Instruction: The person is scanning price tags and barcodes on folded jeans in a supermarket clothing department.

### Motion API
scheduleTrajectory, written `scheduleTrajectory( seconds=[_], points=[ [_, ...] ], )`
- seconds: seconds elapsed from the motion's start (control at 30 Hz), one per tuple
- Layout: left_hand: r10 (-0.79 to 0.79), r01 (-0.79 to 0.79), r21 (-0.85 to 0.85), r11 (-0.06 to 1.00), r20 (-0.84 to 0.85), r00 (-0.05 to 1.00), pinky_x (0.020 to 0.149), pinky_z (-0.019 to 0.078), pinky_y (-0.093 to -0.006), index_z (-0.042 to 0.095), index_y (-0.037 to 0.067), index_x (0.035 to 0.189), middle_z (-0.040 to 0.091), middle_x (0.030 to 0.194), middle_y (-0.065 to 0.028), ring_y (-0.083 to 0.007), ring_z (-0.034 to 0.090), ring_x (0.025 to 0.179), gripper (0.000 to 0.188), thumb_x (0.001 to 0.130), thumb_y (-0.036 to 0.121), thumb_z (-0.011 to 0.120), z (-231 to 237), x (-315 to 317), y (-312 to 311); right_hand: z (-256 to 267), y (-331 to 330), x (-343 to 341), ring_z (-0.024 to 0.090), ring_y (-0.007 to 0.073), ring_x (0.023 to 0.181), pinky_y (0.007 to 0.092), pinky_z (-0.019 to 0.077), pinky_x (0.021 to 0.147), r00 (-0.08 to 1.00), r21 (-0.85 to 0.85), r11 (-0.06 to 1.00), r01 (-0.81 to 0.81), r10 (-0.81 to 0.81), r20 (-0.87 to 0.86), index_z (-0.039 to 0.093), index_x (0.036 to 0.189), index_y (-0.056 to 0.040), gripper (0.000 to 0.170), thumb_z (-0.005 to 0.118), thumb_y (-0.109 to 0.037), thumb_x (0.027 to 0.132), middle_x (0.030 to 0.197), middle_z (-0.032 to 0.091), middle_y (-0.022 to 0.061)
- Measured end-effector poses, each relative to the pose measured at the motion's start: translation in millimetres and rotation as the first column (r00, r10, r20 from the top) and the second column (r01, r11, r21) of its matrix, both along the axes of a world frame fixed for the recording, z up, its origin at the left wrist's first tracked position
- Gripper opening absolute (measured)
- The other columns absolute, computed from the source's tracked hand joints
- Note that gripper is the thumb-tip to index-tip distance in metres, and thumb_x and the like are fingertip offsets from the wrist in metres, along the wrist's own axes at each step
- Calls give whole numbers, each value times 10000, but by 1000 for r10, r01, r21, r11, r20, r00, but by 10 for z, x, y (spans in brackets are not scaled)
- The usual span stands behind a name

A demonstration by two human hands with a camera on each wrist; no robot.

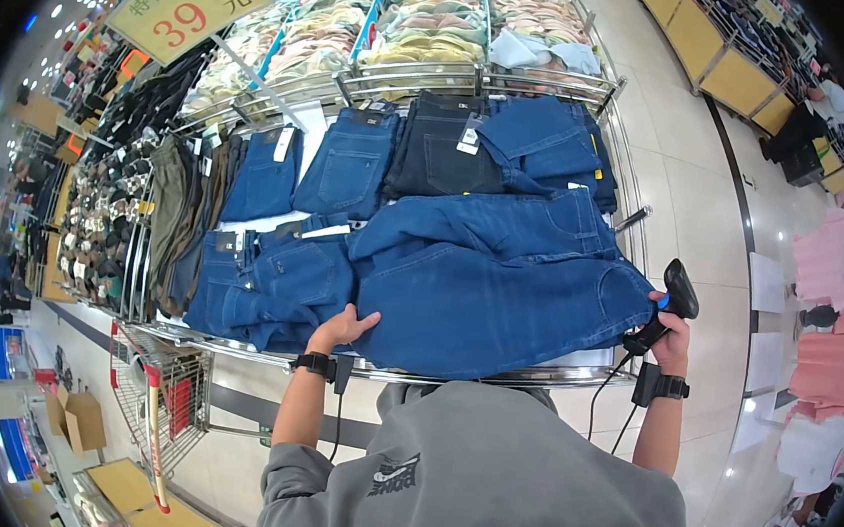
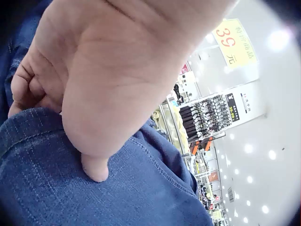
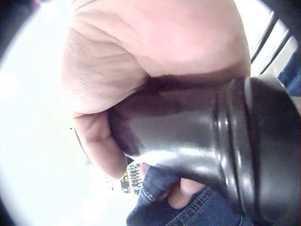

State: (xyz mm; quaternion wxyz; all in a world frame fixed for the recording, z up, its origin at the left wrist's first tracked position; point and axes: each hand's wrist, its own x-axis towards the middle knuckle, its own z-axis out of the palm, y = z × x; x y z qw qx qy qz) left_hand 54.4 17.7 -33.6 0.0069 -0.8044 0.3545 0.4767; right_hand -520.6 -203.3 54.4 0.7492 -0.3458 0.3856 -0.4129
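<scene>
A pair of blue jeans lies spread across the front of the display, over other folded denim. My left hand grips the jeans' left edge; the left wrist view shows its thumb on top of the denim and the other fingers curled behind a stitched edge. My right hand wraps round a black corded handheld device at the jeans' right end. In the right wrist view its glossy, ridged body fills the palm, and fingertips show against the denim below it.
Folded jeans with tags line the metal-railed rack. Bins of pastel garments stand behind, under a yellow price sign. A shopping cart is at the lower left. Tiled aisle runs along the right.
</scene>
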Motion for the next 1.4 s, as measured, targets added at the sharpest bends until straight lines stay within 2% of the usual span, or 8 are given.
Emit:
scheduleTrajectory(
  seconds=[0.23,0.33,0.53,0.77,0.9,1.0,1.17,1.4],
  points=[
    [131,-128,-189,974,5,991,736,509,-440,572,-41,941,664,884,-233,-348,669,825,506,836,442,685,-105,95,201,-83,139,11,639,248,813,360,552,652,998,53,998,36,-33,-44,577,1170,19,465,601,-94,720,1047,631,128],
    [79,19,-351,936,264,961,728,496,-449,550,-25,876,653,841,-212,-360,657,827,373,890,341,622,-98,54,261,-89,179,81,646,250,777,352,553,647,993,58,994,92,-88,-77,581,1159,28,470,613,-109,712,1016,637,132],
    [473,-260,-737,624,90,877,765,484,-460,563,5,952,654,876,-228,-457,609,865,252,937,255,546,-153,132,-127,-235,143,-5,610,242,920,368,567,640,999,94,995,27,-23,-46,536,1234,-14,524,581,-68,715,1146,606,124],
    [11,201,-486,851,398,917,812,506,-531,356,179,1403,665,954,-288,-468,639,908,625,844,225,630,614,-168,-1376,-314,106,103,611,226,908,370,573,627,994,169,980,102,-92,-65,536,1256,-45,530,589,-52,728,1125,626,118],
    [-545,614,-379,693,282,790,883,504,-480,361,286,1422,652,1049,-282,-436,619,1027,765,739,206,698,411,-3,-1919,-153,190,275,628,234,799,372,573,622,986,163,976,143,-126,-107,527,1246,-28,504,563,-38,743,1103,633,127],
    [-630,660,-256,706,197,751,905,496,-464,373,259,1422,641,1100,-272,-417,607,1067,788,711,189,707,365,100,-2175,-162,175,240,630,218,828,352,595,608,984,189,969,160,-141,-109,523,1276,-47,562,591,-51,718,1118,635,135],
    [-567,667,-278,691,364,739,879,506,-449,678,89,1023,685,1031,-173,-370,634,1008,330,697,136,684,553,224,-2183,-46,23,220,653,236,710,347,555,593,987,188,972,143,-126,-100,629,1095,21,421,595,-104,694,1001,672,120],
    [-215,571,-528,629,587,780,866,499,-456,654,83,1008,675,1019,-203,-394,631,968,293,743,190,714,2212,689,-2472,950,-764,430,658,243,738,331,570,634,997,-233,970,76,-69,37,589,1129,44,493,629,-116,664,990,656,139]
  ],
)
